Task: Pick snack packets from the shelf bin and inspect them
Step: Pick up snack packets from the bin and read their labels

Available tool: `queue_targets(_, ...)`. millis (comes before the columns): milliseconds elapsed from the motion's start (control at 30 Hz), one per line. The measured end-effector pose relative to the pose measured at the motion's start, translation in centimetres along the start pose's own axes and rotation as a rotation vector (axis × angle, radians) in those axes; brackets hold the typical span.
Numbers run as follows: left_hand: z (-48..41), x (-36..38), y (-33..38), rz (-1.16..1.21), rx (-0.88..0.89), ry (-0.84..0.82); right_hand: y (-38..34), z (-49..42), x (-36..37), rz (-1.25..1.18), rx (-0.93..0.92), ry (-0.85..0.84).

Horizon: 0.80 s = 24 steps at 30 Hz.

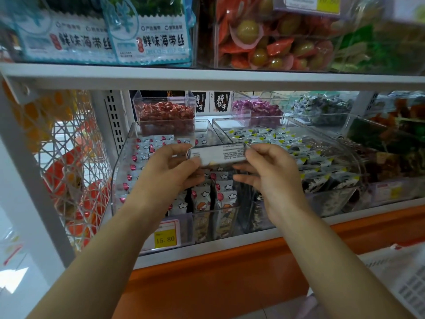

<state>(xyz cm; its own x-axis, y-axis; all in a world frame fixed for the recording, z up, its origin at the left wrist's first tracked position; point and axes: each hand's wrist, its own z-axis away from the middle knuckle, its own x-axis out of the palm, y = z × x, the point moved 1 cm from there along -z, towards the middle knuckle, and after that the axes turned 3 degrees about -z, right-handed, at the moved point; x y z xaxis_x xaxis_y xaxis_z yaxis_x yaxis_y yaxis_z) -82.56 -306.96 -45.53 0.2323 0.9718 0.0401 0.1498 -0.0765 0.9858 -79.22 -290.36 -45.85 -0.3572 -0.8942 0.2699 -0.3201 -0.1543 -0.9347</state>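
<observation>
Closest to the camera, two bare forearms reach up and forward over a glossy orange base panel (pixel 207 279) that runs under the white metal shelf edge. A yellow price tag (pixel 165 238) reading 15.80 sits in a clear holder at the front of the shelf.

The left hand (pixel 170 166) pinches the left end of a snack packet (pixel 218 154) between thumb and curled fingers, and the right hand (pixel 271 171) pinches its right end the same way. The packet is a slim, shiny rectangle held level above the open bin, its long axis running left to right and its white face of fine print turned toward the camera.

Below it stands the clear plastic bin (pixel 119 171) with a sloped front, packed with upright packets printed with clouds and pink balloons. Just beside it on the right, a second clear bin (pixel 322 162) holds black-and-white packets with yellow corners. On the left hangs a white wire basket (pixel 73 157) with orange and red packs behind its mesh.

Farther back sit small clear boxes of red-foil sweets (pixel 164 113) and purple-foil sweets (pixel 257 109). On the upper shelf (pixel 207 77) stand pale blue seaweed packs (pixel 147 40) and a clear box of green fruits in orange wrappers (pixel 271 42).
</observation>
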Motion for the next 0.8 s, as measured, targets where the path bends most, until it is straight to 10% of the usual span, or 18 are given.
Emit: queue_targets(800, 0.85, 0.40, 0.85, -0.184, 0.036, -0.047, -0.39, 0.35, -0.30, 0.381, -0.335, -0.064)
